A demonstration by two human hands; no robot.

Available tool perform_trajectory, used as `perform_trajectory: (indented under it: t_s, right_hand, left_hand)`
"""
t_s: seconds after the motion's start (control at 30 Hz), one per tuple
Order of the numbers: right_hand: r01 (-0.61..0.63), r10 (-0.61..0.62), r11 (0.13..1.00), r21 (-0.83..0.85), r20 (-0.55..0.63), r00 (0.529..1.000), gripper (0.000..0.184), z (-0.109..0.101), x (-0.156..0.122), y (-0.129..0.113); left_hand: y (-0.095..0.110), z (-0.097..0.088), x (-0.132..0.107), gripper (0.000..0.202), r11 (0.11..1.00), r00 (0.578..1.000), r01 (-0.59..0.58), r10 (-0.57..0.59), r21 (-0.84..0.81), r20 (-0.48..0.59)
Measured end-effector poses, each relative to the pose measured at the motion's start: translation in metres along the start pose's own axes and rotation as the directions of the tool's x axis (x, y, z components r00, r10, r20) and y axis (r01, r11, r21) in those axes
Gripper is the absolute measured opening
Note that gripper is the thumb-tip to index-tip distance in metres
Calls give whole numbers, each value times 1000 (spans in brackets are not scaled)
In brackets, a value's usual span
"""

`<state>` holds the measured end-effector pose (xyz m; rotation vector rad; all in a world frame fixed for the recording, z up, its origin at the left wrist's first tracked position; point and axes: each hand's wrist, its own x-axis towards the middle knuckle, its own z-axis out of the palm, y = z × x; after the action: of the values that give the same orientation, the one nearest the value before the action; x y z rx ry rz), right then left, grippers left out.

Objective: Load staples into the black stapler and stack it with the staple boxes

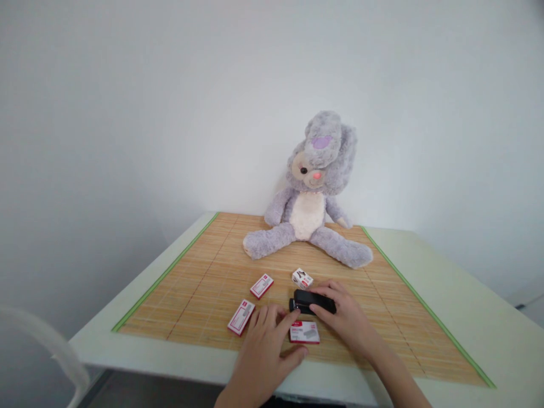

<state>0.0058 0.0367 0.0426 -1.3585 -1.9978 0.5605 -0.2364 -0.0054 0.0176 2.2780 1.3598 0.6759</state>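
A black stapler [313, 300] lies on the bamboo mat [204, 272], its front end pointing left. My right hand [340, 309] grips its rear end, thumb on the near side and fingers on the far side. My left hand [267, 345] rests with fingers spread on the mat, its index fingertip by the stapler's front end. Between my hands, just below the stapler, is a red and white staple box [304, 333]. Two more such boxes lie to the left, a nearer box [241, 317] and a farther box [262, 286]. Behind the stapler sits a small white box [302, 278] with dark markings.
A grey plush rabbit [308, 215] sits at the back of the mat, leaning on the white wall [170, 102]. The pale table [450, 277] extends past the mat's green edges. A white curved chair part [46, 334] is at lower left.
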Motion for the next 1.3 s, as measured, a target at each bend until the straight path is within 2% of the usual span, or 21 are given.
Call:
perform_trajectory:
  t_s: [0.13,0.23,0.37,0.5,0.6,0.67,0.77,0.93,1.0,1.17,1.3]
  right_hand:
    - [-8,10,1000,20,-135,991,29,8,-15,17]
    - [-2,3,1000,7,-207,978,29,14,-21,26]
    - [19,-16,1000,9,-221,975,25,14,-21,27]
    - [14,-11,1000,13,-223,975,22,13,-21,27]
    - [3,-1,1000,9,-217,976,22,13,-22,27]
    - [-5,6,1000,7,-217,976,22,13,-23,27]
    - [-9,11,1000,10,-216,976,22,13,-23,27]
    - [-2,5,1000,14,-215,977,23,14,-23,29]
    - [-2,6,1000,16,-219,976,23,14,-23,30]
    - [3,1,1000,15,-219,976,23,14,-24,30]
    - [7,-5,1000,9,-228,974,25,14,-25,31]
  left_hand:
    - [4,-1,0,38,1000,1000,-24,24,15,-12]
    - [6,2,-4,27,997,991,-36,45,71,-129]
    - [-9,5,-20,24,971,915,41,58,235,-400]
    - [-37,3,-37,25,940,854,171,8,296,-520]
    - [-50,1,-40,29,955,853,189,-43,230,-520]
    - [-52,1,-37,36,963,858,204,-88,178,-507]
    - [-46,1,-27,50,955,854,253,-147,152,-499]
    - [-35,4,-3,67,948,850,285,-182,142,-494]
    - [-35,5,5,68,947,859,283,-181,150,-479]
    - [-41,5,19,63,956,922,209,-123,204,-368]
    - [-46,3,20,55,945,921,239,-148,222,-359]
